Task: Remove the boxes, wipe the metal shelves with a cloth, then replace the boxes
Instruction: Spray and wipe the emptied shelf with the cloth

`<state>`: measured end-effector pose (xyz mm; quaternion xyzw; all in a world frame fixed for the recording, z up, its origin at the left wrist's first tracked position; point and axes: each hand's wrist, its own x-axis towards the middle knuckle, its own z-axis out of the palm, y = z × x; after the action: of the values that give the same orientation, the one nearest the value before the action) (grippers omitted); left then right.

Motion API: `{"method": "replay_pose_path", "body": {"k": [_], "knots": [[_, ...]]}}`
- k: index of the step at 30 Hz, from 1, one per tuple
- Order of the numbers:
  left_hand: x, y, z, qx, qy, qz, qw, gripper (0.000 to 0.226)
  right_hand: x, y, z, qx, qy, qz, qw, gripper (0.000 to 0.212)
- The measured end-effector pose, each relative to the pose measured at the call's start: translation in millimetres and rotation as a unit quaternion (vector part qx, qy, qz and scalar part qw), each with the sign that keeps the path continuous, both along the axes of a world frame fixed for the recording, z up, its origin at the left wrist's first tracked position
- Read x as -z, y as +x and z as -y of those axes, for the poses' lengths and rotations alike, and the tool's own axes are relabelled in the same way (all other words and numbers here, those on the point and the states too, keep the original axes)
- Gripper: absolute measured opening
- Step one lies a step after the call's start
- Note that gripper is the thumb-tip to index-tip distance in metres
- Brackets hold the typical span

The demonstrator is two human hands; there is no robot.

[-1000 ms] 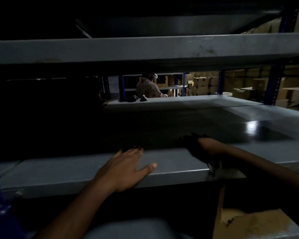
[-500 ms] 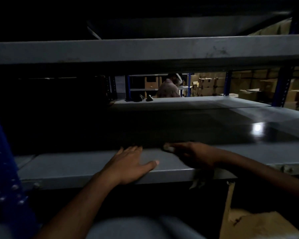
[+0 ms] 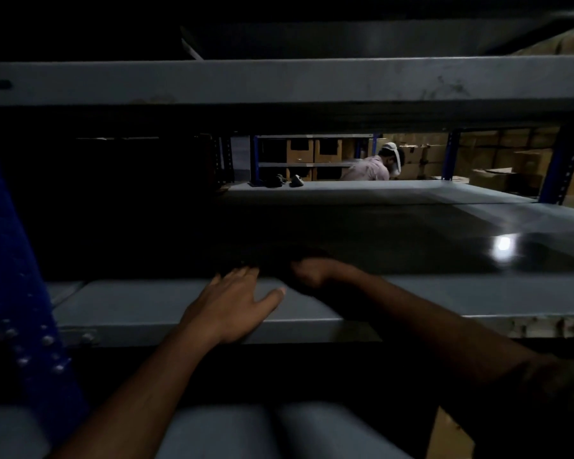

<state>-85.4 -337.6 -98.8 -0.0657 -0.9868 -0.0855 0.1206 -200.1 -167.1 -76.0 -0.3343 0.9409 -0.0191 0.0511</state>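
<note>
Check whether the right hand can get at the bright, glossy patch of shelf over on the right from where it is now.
Probably yes. The right hand lies on the same shelf, and the surface between it and the bright patch shows nothing in the way, though dimness hides detail.

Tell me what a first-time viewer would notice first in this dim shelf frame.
Two bare forearms reach in from below onto the grey metal shelf: the left hand lies flat at its front edge, while the right hand, blurred, sits just behind it on something dark I cannot make out. A bright light glare shines on the shelf at right, and another person bends among cardboard boxes beyond.
</note>
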Motion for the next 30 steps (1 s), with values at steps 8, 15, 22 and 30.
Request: {"method": "replay_pose_path", "body": {"k": [8,15,22,30], "knots": [[-6.3,12.1,1.8,-0.016,0.009,0.004,1.000,0.065,-4.8,91.0,-59.7,-0.044,-0.150,0.016,0.988,0.052],[10.0,23.3,16.6,-0.037,-0.058,-0.019,0.997,0.076,10.6,47.4,-136.4,0.194,-0.103,-0.068,0.973,0.041],[1.5,23.8,12.0,-0.043,-0.045,0.001,0.998,0.065,13.7,69.6,-5.5,0.081,-0.139,-0.055,0.986,0.037],[-8.0,21.5,11.5,-0.004,0.287,0.005,0.958,0.074,-9.9,106.3,-23.3,0.062,-0.578,0.268,0.768,0.028]]}}
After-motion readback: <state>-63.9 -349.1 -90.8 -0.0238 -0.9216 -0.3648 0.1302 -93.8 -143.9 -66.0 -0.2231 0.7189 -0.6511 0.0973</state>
